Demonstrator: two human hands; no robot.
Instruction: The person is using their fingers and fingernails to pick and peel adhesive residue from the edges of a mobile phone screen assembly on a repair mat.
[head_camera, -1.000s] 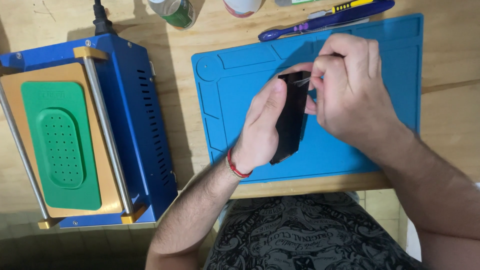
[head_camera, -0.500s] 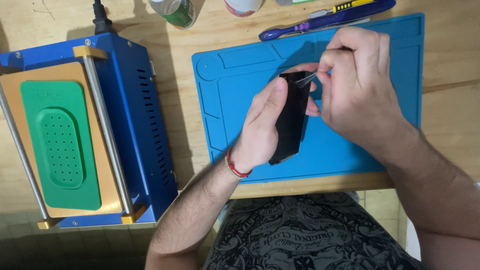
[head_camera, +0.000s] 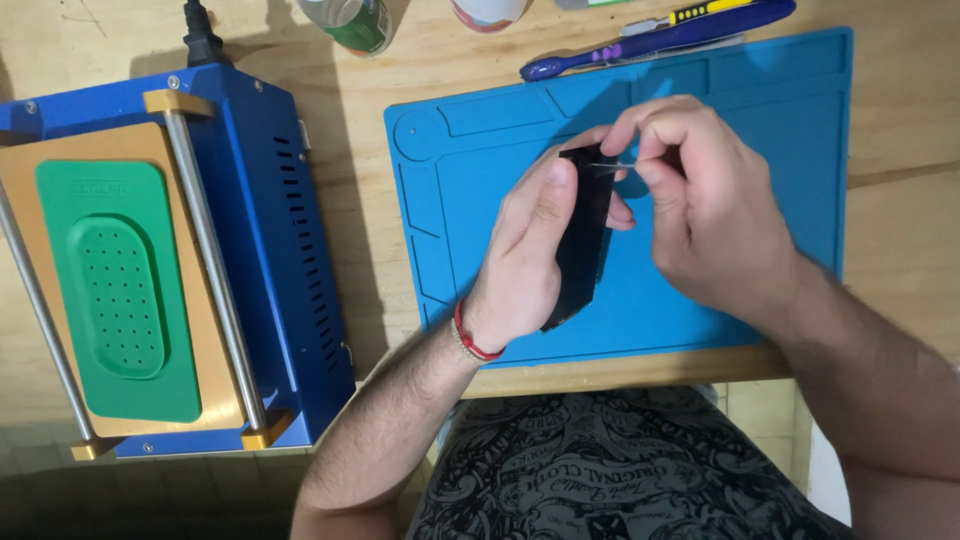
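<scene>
Black and flat, the phone-shaped panel (head_camera: 580, 240) stands on edge in the left hand (head_camera: 525, 260), whose fingers lie pressed together along its near face with the thumb behind it; its lower end pokes out below the palm, above the front edge of the blue work mat (head_camera: 700, 330). The right hand (head_camera: 710, 215) is curled just beside the panel's top end, its thumb and forefinger pinching a thin, pale sliver (head_camera: 612, 166) that reaches across to the panel's upper corner; whether this is a film or a tool cannot be told.

Compared with half a second ago, the right hand has dropped slightly and drawn a little away from the panel, so more of the sliver shows between the fingertips and the corner. A second ago those fingertips sat closer to the panel's edge. The left hand's grip and the panel's tilt look unchanged.

Beyond the right knuckles lies a purple-handled tool (head_camera: 650, 40). Well to the left of the left hand sits a blue machine (head_camera: 270, 250) with a green pad (head_camera: 115, 290), unmoved.
</scene>
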